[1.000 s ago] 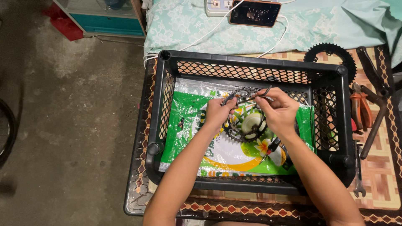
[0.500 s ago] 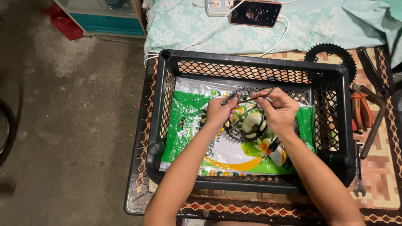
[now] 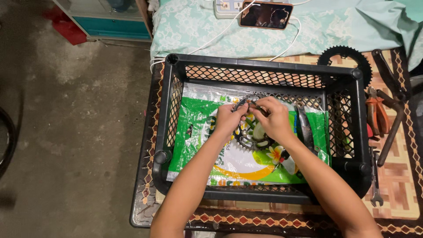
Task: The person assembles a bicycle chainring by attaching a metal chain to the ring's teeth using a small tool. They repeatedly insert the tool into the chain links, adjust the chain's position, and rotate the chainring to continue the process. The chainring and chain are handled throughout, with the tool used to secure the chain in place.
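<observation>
- Concrete floor (image 3: 66,132) fills the left; a patterned counter (image 3: 396,194) carries a black mesh crate (image 3: 264,66).
- Inside the crate lies a green and white plastic bag (image 3: 198,132) as a liner.
- A toothed chainring (image 3: 251,141) rests on the bag, near the crate's middle.
- Left hand (image 3: 227,121) pinches the chainring's upper left edge, fingers closed on it.
- Right hand (image 3: 275,119) holds a thin tool (image 3: 254,105) against the chainring's top, its grip closed around the tool.
- Both hands touch over the ring.
- A second chainring (image 3: 346,55) sits behind the crate on the right.
- Orange pliers (image 3: 376,114) and a wrench (image 3: 374,185) lie on the counter right of the crate.
- A phone (image 3: 266,14) lies on the bed (image 3: 185,31) beyond.
</observation>
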